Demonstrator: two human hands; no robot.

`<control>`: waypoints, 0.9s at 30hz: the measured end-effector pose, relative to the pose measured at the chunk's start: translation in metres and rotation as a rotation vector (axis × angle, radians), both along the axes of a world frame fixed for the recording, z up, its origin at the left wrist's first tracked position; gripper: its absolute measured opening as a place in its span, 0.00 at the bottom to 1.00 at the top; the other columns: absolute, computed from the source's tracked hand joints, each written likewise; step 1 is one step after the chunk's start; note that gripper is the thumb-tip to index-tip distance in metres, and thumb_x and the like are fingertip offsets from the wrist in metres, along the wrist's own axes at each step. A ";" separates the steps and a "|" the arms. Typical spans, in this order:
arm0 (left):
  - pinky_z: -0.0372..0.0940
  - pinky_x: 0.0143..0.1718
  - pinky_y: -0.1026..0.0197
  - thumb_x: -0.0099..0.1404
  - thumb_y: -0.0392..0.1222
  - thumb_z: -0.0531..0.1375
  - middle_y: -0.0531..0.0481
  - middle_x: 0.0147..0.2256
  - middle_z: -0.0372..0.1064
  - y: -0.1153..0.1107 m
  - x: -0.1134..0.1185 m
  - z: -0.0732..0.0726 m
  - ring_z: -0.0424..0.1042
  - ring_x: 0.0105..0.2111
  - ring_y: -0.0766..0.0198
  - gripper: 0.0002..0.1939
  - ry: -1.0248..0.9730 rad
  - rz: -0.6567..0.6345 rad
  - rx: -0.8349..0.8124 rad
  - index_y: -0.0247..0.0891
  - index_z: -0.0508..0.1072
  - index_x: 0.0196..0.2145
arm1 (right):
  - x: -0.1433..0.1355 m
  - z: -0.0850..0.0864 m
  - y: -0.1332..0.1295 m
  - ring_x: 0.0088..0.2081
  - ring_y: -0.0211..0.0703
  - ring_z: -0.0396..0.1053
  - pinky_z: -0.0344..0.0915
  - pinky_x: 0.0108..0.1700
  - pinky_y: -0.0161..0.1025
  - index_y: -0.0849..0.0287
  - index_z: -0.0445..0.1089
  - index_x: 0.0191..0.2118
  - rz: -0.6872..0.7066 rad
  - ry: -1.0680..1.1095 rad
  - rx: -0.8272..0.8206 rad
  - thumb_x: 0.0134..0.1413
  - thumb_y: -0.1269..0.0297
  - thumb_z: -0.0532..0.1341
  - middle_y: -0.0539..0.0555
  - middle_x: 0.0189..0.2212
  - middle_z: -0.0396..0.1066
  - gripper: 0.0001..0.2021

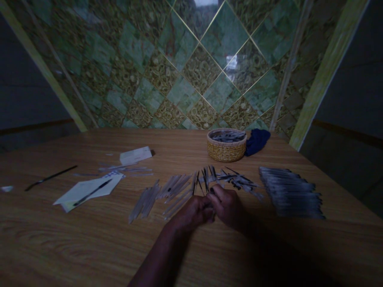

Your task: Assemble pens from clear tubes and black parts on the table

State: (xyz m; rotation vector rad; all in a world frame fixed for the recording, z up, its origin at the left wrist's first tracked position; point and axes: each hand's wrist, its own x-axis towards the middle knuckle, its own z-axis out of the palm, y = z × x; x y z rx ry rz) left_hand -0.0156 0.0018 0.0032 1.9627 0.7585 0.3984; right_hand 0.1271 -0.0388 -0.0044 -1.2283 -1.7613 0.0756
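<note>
My left hand (191, 212) and my right hand (229, 205) meet low over the middle of the table, fingers closed together. Between them is a small pen part (212, 191) with a dark end; the fingers hide most of it. Just beyond my hands lie thin dark pen refills (205, 177) and a jumbled heap of black and clear pen pieces (241, 181). To their left, clear pen barrels (146, 199) rest in loose groups. A neat stack of pens with dark ends (291, 193) lies to the right of my right hand.
A round woven basket (226, 151) at the back holds many clear sticks, with a dark blue cloth (257, 140) beside it. On the left are a white box (135, 155), paper sheets (86, 190) with a dark pen (92, 192), and a long black strip (51, 177). A tiled wall stands behind.
</note>
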 end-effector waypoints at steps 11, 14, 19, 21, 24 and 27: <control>0.53 0.23 0.69 0.53 0.35 0.54 0.56 0.21 0.61 -0.001 -0.011 -0.008 0.58 0.22 0.71 0.04 -0.052 0.026 0.004 0.34 0.67 0.24 | -0.011 -0.003 0.000 0.19 0.34 0.59 0.49 0.24 0.32 0.57 0.59 0.24 0.044 -0.031 0.030 0.57 0.67 0.48 0.48 0.17 0.61 0.11; 0.55 0.23 0.68 0.56 0.39 0.55 0.54 0.22 0.64 0.000 -0.010 -0.014 0.61 0.22 0.70 0.06 -0.099 0.040 -0.042 0.33 0.68 0.27 | -0.010 -0.003 0.006 0.19 0.34 0.59 0.48 0.24 0.33 0.56 0.60 0.26 0.014 -0.021 -0.052 0.57 0.65 0.49 0.47 0.16 0.60 0.10; 0.55 0.21 0.68 0.55 0.42 0.56 0.54 0.20 0.63 0.005 -0.008 -0.024 0.63 0.20 0.69 0.07 -0.112 0.044 -0.161 0.34 0.67 0.25 | 0.007 -0.009 0.019 0.19 0.35 0.59 0.51 0.23 0.32 0.55 0.57 0.24 -0.029 0.201 -0.200 0.55 0.60 0.51 0.46 0.15 0.60 0.11; 0.55 0.21 0.68 0.52 0.40 0.57 0.55 0.19 0.62 0.007 -0.008 -0.025 0.63 0.19 0.70 0.06 -0.087 0.035 -0.198 0.34 0.66 0.24 | 0.014 -0.013 0.024 0.17 0.34 0.60 0.54 0.22 0.31 0.55 0.56 0.24 0.005 0.370 -0.286 0.55 0.57 0.51 0.45 0.14 0.60 0.12; 0.54 0.20 0.68 0.47 0.38 0.59 0.56 0.20 0.61 0.009 -0.009 -0.026 0.61 0.18 0.71 0.05 -0.105 0.035 -0.236 0.35 0.65 0.22 | 0.019 -0.019 0.032 0.14 0.34 0.58 0.54 0.18 0.30 0.56 0.57 0.26 0.039 0.601 -0.429 0.53 0.52 0.51 0.44 0.11 0.60 0.13; 0.54 0.19 0.67 0.47 0.39 0.58 0.57 0.19 0.60 0.012 -0.009 -0.026 0.59 0.16 0.72 0.05 -0.113 0.060 -0.222 0.35 0.64 0.20 | 0.023 -0.020 0.038 0.12 0.35 0.58 0.53 0.15 0.30 0.58 0.61 0.30 0.036 0.662 -0.524 0.54 0.51 0.49 0.44 0.11 0.62 0.14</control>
